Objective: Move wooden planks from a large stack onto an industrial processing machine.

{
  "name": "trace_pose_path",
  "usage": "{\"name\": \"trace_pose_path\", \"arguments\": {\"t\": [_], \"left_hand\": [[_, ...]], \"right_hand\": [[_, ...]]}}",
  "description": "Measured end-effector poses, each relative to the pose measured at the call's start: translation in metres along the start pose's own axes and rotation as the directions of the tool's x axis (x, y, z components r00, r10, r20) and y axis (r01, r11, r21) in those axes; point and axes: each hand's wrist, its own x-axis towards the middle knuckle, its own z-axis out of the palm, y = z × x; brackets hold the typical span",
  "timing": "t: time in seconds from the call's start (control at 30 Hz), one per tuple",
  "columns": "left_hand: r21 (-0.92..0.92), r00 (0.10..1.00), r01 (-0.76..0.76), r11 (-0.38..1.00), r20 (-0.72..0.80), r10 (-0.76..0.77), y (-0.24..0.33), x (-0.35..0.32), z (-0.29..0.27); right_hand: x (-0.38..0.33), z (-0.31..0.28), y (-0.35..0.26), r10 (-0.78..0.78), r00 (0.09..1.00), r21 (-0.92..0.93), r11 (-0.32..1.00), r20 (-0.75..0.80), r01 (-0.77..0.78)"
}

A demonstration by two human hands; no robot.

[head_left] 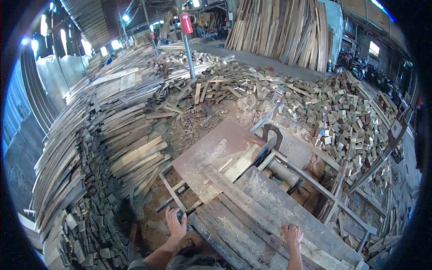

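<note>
Stacked planks (103,130): a long bank of rough boards is laid flat in layers along the person's left, ends turned toward the saw bench, probably so each can be drawn off lengthwise.

Offcut blocks (346,126): a loose heap of short pale blocks is spread beyond and to the right of the bench, apparently on its outfeed side, where cut pieces would fall clear.

Leaning boards (283,31): tall boards are stood on end against the far wall, well apart from the bench.

Saw bench (211,150): a rusty, sawdust-covered metal top is set on a steel frame, with a dark curved guard (272,135) raised at its far end.

Long plank (252,209): it is laid across the near part of the bench, running from the middle toward the lower right, flat on the surface so it can be slid.

Right hand (292,235): it is laid flat and spread on the plank's near end, pressing rather than gripping.

Left hand (175,223): it is closed over a dark handle (180,216) at the bench's near left edge; what the handle belongs to cannot be told.
</note>
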Motion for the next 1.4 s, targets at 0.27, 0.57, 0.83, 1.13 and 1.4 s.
{"name": "trace_pose_path", "arguments": {"t": [0.27,0.57,0.83,1.13,1.4], "left_hand": [[0.029,1.000,-0.003,1.000,0.005,0.002,0.000,-0.008,-0.010],[-0.018,0.998,-0.058,0.998,-0.001,0.058,-0.036,-0.001,0.023],[0.116,0.986,-0.155,0.981,-0.051,0.162,0.028,0.010,0.007],[0.126,0.974,-0.206,0.970,-0.063,0.215,0.033,0.012,-0.011],[0.126,0.972,-0.195,0.973,-0.107,0.209,0.043,0.014,-0.010]], "right_hand": [[-0.003,0.014,0.007,-0.012,1.000,-0.001,1.000,0.022,0.012],[0.007,0.057,0.017,-0.072,0.966,0.000,0.997,0.250,0.075],[-0.001,0.029,0.021,-0.038,0.990,0.155,0.988,0.136,0.017],[-0.012,0.030,0.021,0.001,0.998,0.173,0.985,0.062,-0.012],[-0.007,0.026,0.017,-0.080,0.992,0.175,0.983,0.099,0.062]]}}
